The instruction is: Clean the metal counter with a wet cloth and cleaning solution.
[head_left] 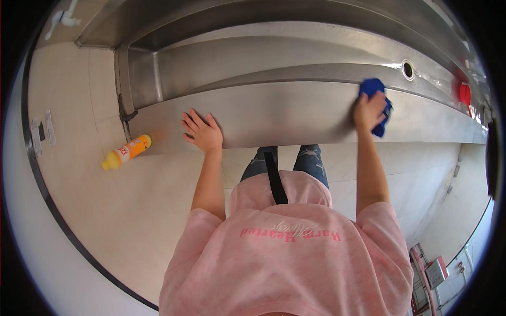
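My left hand (203, 131) lies flat on the front ledge (284, 113) of a long stainless steel trough sink, its fingers spread and nothing in them. Farther right along the same ledge, my right hand (370, 110) presses on a dark blue cloth (375, 86). Part of the cloth shows beyond my fingers and part hangs out beside the palm. A yellow and orange bottle (128, 151) with a yellow cap is at the ledge's left end, to the left of my left hand.
The sink's basin (237, 58) runs across behind the ledge, with a round drain hole (408, 69) toward the right. A red object (465, 95) is at the far right. A white fitting (64, 19) is on the upper left. Pale tiled wall (68, 84) borders the left end.
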A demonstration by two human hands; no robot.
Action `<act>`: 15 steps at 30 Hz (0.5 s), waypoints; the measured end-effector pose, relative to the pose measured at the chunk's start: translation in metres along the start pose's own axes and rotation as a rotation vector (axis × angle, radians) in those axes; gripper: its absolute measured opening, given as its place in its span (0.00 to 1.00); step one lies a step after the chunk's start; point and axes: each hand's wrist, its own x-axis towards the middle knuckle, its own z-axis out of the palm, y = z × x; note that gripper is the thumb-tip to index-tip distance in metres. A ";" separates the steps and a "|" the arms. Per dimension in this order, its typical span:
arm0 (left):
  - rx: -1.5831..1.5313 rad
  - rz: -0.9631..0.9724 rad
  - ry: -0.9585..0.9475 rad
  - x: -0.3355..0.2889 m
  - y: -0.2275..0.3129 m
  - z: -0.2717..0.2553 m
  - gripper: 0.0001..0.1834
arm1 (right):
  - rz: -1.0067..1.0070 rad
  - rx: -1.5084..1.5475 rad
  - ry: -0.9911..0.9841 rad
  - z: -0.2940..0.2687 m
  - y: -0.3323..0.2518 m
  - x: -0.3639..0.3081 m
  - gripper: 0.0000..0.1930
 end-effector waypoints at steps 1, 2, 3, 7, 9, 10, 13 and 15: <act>-0.015 -0.010 0.000 0.000 0.001 -0.001 0.34 | -0.126 0.065 0.020 0.000 -0.038 -0.021 0.33; -0.012 -0.005 0.001 -0.001 0.001 -0.001 0.34 | -0.297 0.049 0.017 0.007 -0.075 -0.046 0.32; -0.020 -0.001 0.009 -0.001 0.000 0.000 0.33 | -0.522 0.073 0.023 0.006 -0.113 -0.077 0.33; -0.075 0.014 0.008 0.000 0.002 0.002 0.30 | -0.947 0.302 -0.291 -0.019 -0.233 -0.194 0.33; -0.084 0.020 0.013 -0.001 -0.003 0.004 0.30 | -1.027 0.338 -0.367 -0.025 -0.239 -0.225 0.33; -0.092 0.023 0.016 -0.001 -0.004 0.004 0.29 | -1.153 0.349 -0.402 -0.030 -0.234 -0.234 0.32; -0.095 0.021 0.039 0.001 -0.005 0.005 0.28 | -1.253 0.333 -0.471 -0.042 -0.202 -0.220 0.32; -0.046 0.013 0.047 0.002 -0.006 0.003 0.28 | -1.160 0.278 -0.476 -0.052 -0.159 -0.191 0.32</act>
